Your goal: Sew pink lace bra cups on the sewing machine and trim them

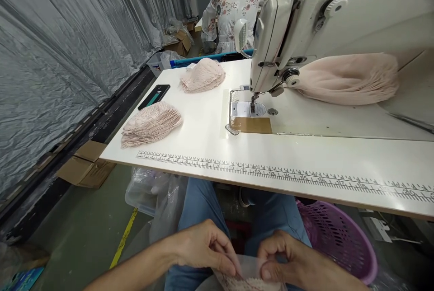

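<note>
Nearest, left hand (208, 248) and right hand (288, 255) both pinch a pale-pink lace piece (252, 283) over a blue-trousered lap (200, 203). Rightward, purple perforated basket (372, 267). Beyond, ruler-marked sewing table (198, 124) bearing near lace stack (152, 124), sewing machine (271, 47), far lace stack (204, 75). Behind, floral-clad person (233, 8).

White table (200, 135) beneath lace stacks (152, 124), sewing machine (379, 24)

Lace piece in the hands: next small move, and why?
Probably even out the lace piece's sheer upper edge before lifting it to the machine. Left hand and right hand both pinch near that edge, below the table, and no cloth lies under the presser foot, so there seems room to straighten first.
</note>
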Available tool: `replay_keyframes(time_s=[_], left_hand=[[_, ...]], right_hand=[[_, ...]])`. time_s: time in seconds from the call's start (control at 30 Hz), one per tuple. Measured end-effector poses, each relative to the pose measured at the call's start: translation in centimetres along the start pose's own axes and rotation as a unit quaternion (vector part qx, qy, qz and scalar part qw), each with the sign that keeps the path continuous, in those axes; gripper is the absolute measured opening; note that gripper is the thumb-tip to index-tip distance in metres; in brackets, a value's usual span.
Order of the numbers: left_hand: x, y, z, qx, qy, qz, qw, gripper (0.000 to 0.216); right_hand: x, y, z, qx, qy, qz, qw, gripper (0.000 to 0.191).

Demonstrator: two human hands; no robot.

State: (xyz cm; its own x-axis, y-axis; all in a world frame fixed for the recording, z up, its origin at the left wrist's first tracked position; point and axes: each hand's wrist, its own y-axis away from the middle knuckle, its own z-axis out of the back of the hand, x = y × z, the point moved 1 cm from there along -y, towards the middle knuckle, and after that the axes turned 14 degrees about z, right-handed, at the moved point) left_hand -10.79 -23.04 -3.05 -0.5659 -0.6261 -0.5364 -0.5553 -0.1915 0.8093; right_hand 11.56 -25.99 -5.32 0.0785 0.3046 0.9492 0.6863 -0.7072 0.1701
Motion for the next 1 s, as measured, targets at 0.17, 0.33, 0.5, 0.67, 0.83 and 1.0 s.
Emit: replay_keyframes(time_s=[0.17, 0.33, 0.5, 0.67, 0.83, 1.0], left_hand=[[-0.6, -0.3, 0.1, 0.033, 0.040, 0.032, 0.998, 0.058], [-0.6, -0.7, 0.3, 0.035, 0.024, 0.031, 0.999, 0.061], [0.4, -1.2, 0.4, 0.053, 0.011, 0.010, 0.998, 0.060], [0.9, -1.4, 0.6, 0.062, 0.011, -0.010, 0.998, 0.059], [0.5, -1.1, 0.9, 0.088, 0.035, -0.019, 0.995, 0.057], [0.5, -1.1, 1.1, 0.112, 0.052, -0.025, 0.992, 0.055]], right_hand=[[0.5, -0.5, -0.2, 0.014, 0.013, -0.005, 1.000, 0.032], [0.6, -0.5, -0.1, 0.024, 0.022, -0.009, 0.999, 0.035], [-0.1, -0.1, 0.9, 0.029, 0.008, -0.017, 0.999, 0.044], [-0.5, 0.3, 1.7, 0.027, 0.009, -0.030, 0.999, 0.044], [-0.7, 0.6, 1.9, 0.016, 0.020, -0.037, 0.999, 0.040], [-1.3, 0.6, 2.1, 0.025, 0.017, -0.032, 0.999, 0.040]])
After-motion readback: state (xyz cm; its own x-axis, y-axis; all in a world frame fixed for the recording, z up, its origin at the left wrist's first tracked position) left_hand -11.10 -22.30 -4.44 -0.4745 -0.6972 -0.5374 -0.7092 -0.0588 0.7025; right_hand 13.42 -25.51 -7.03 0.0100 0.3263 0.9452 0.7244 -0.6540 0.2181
